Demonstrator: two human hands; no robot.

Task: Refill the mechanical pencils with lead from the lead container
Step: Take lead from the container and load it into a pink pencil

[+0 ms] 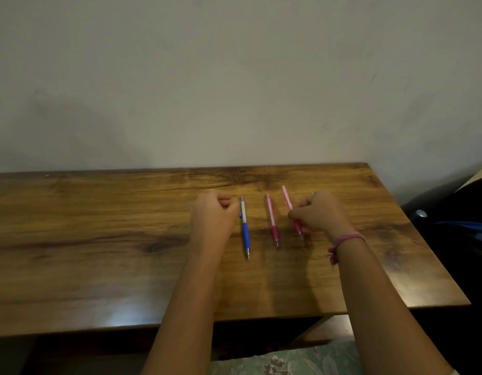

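Three mechanical pencils lie side by side on the wooden table [99, 239], tips toward me. The blue and silver pencil [245, 228] is on the left, a pink pencil [272, 220] in the middle, and a second pink pencil [288, 200] on the right. My left hand [213, 212] rests just left of the blue pencil with its fingers curled shut; nothing shows in it. My right hand [321, 209] is closed around the middle of the right pink pencil, hiding part of its barrel. No lead container is in view.
A plain wall rises right behind the table's far edge. The table's right edge [423, 226] drops off to dark objects, among them something blue [461, 226]. A pink band sits on my right wrist [348, 239]. Patterned fabric lies below the near edge.
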